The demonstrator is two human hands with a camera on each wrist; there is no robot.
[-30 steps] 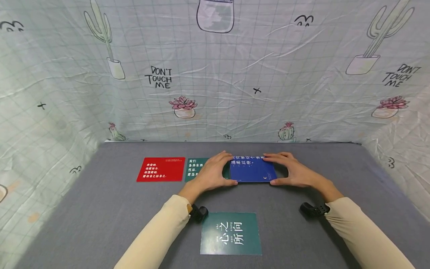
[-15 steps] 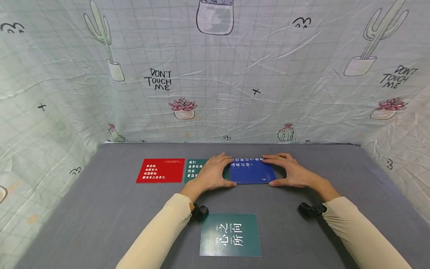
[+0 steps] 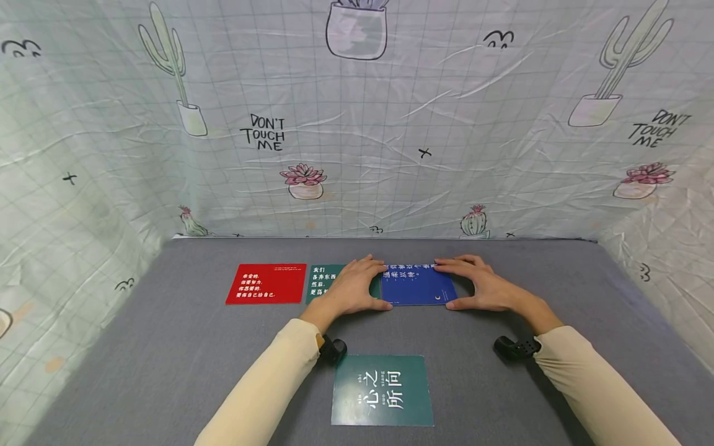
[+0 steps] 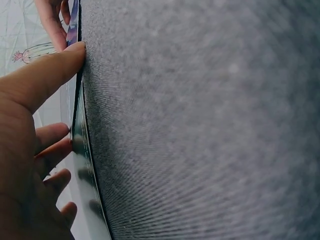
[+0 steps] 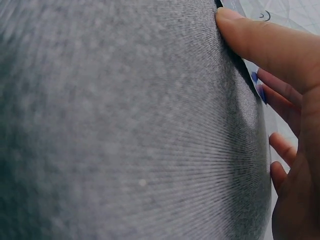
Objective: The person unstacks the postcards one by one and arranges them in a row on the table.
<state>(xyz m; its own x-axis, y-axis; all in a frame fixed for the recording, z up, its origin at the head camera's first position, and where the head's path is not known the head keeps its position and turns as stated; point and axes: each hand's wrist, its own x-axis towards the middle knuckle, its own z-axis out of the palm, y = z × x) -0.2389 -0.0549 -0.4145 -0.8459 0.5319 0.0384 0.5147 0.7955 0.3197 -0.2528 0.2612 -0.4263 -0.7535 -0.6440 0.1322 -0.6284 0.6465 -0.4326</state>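
In the head view, a blue card point(image 3: 418, 286) with white writing lies at the right end of a row of cards. My left hand point(image 3: 352, 288) holds its left side, thumb at the near edge and fingertips by the far edge. At the other side my right hand point(image 3: 484, 285) grips the right corners in the same way. Partly hidden under my left hand is a dark green card point(image 3: 320, 282) with white writing. Left of that lies a red card point(image 3: 266, 284). In the left wrist view, my thumb point(image 4: 70, 57) touches the card's edge.
Nearer me on the grey tabletop point(image 3: 223, 371) lies another green card point(image 3: 382, 390), its large white characters turned sideways. Behind the table hangs a pale cloth point(image 3: 357, 124) printed with cacti, which also runs along both sides.
The head view has tilted a little, so everything sits slightly lower. Both hands stay on the blue card in nearly the same place; the other cards lie still.
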